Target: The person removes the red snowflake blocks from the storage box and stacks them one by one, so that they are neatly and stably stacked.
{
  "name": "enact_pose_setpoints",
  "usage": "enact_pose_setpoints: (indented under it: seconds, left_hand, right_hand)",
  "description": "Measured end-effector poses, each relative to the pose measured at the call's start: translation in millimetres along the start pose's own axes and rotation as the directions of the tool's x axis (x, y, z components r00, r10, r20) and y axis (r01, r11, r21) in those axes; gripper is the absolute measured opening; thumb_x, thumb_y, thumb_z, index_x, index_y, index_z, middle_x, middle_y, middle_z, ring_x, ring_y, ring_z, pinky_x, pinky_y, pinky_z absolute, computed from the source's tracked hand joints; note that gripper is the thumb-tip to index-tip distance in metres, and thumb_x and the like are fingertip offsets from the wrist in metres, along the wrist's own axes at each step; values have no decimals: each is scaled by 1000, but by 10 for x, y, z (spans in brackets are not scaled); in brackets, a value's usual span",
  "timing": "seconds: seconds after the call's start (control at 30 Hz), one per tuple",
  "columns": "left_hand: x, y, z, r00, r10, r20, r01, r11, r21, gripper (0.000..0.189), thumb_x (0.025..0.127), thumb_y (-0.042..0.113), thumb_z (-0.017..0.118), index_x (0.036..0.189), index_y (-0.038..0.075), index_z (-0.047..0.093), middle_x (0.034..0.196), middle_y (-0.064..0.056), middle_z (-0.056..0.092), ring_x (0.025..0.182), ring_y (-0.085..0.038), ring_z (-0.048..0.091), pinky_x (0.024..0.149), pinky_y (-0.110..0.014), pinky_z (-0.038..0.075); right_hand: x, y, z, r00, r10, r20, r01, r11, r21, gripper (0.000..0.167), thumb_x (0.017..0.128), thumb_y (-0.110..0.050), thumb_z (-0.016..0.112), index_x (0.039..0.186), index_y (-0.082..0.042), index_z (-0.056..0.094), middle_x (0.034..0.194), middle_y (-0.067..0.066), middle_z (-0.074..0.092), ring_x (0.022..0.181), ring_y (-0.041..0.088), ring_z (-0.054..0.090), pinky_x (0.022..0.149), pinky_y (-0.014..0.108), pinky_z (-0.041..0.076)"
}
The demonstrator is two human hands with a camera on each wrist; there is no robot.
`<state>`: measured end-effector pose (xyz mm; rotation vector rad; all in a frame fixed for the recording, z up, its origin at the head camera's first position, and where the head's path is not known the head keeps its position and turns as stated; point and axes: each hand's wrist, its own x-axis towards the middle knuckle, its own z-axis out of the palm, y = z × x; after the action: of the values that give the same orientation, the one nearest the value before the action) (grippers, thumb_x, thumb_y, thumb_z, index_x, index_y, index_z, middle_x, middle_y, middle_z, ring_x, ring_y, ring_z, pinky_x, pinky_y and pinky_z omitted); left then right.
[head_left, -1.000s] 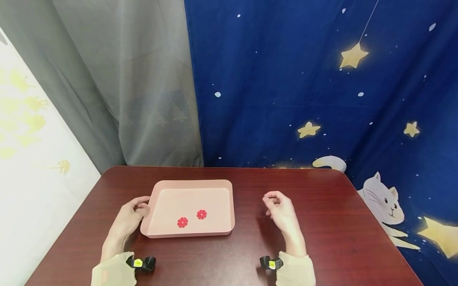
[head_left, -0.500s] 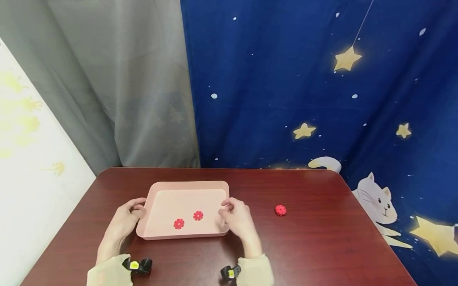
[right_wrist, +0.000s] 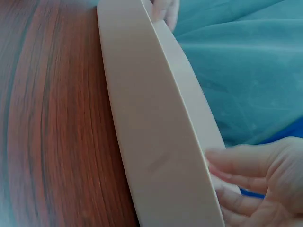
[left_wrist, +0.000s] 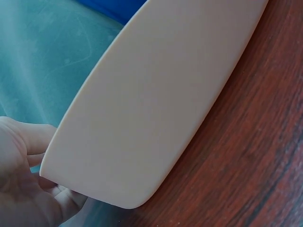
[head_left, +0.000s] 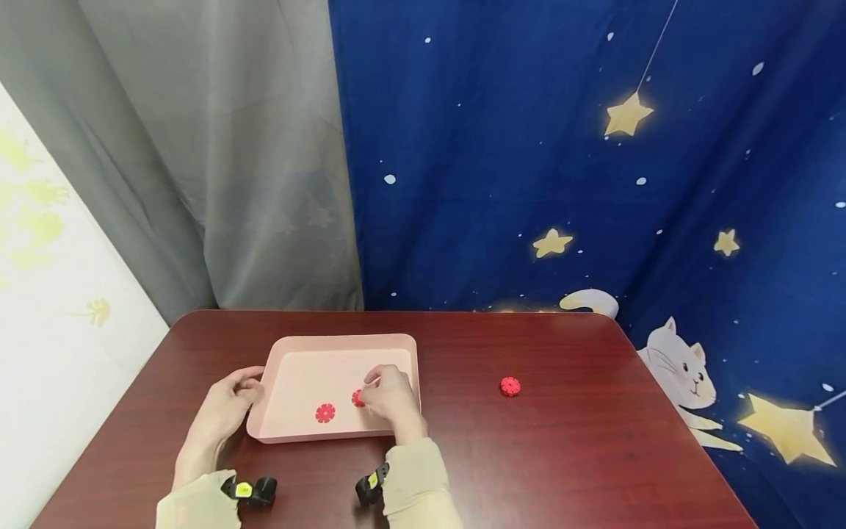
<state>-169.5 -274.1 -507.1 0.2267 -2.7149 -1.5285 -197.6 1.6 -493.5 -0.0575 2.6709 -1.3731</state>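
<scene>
A pale pink rectangular tray (head_left: 311, 360) stands on the table. My left hand (head_left: 225, 405) holds its left side, fingers at the rim; the left wrist view shows that hand (left_wrist: 28, 175) behind the tray's corner. Inside the tray lies a flat red notched plastic disc (head_left: 325, 413). A second red disc (head_left: 357, 398) lies to its right, partly covered by my right hand (head_left: 390, 397). That hand reaches over the tray's front wall with fingertips right at the disc. The right wrist view shows its fingers (right_wrist: 236, 163) loosely bent inside the wall, holding nothing visible.
Right of the tray, a thicker red notched piece (head_left: 510, 386), like stacked discs, rests on the dark red wooden table (head_left: 562, 441). Grey and blue curtains (head_left: 463, 220) hang behind the table's far edge. A black camera strap sits on each wrist.
My right hand has moved left from the table's right side, leaving the thick red piece uncovered there, and now reaches over the right disc in the tray. My left hand stays at the tray.
</scene>
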Motion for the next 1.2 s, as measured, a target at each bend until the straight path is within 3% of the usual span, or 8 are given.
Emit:
enact_pose_setpoints:
  seconds: [0.13,0.27,0.7,0.9,1.1,1.2]
  left_hand:
    - [-9,-25,-3,1000,-10,7,10,1000,-8,41,98,10,54,136,-4,49,106,-14,56,90,-16,53,72,-20,43]
    - [2,-34,-6,1000,-6,5,6,1000,-26,42,97,10,55,136,-5,49,105,-15,56,89,-14,54,72,-20,43]
    - [14,-54,9,1000,13,-9,-14,999,-34,41,96,8,55,135,-5,49,104,-14,57,84,-9,54,70,-20,44]
    - [18,-46,8,1000,8,-4,-8,1000,-10,41,97,9,54,135,-5,49,104,-14,57,87,-13,54,71,-20,43]
    - [26,-39,8,1000,3,2,-3,1000,-24,41,98,9,55,136,-5,48,104,-14,56,88,-13,54,72,-20,43]
    - [13,-50,10,1000,-15,8,15,1000,-21,42,98,11,54,137,-4,48,105,-14,56,89,-14,54,72,-21,43]
  right_hand:
    - [59,-29,92,999,50,-16,-51,994,-98,20,73,-9,82,84,-10,66,76,-2,56,71,15,50,62,27,44]
    - [65,-51,146,998,54,-28,-58,990,-132,28,67,-5,86,82,-9,63,77,0,55,74,17,50,67,28,45]
    - [-28,-44,219,999,1,-46,-10,982,-188,32,66,4,79,71,-11,51,72,1,46,71,16,44,64,26,41]
    - [-4,-12,169,1000,0,-30,-4,991,-133,32,68,-1,82,69,-11,51,68,1,47,66,15,45,58,25,40]
    - [29,2,91,997,74,0,-74,997,17,30,73,-9,83,67,-12,53,60,-1,48,53,13,44,46,24,35]
    - [29,-40,-8,998,64,15,-65,994,82,25,77,-11,80,71,-11,56,53,1,52,48,15,50,44,24,35]
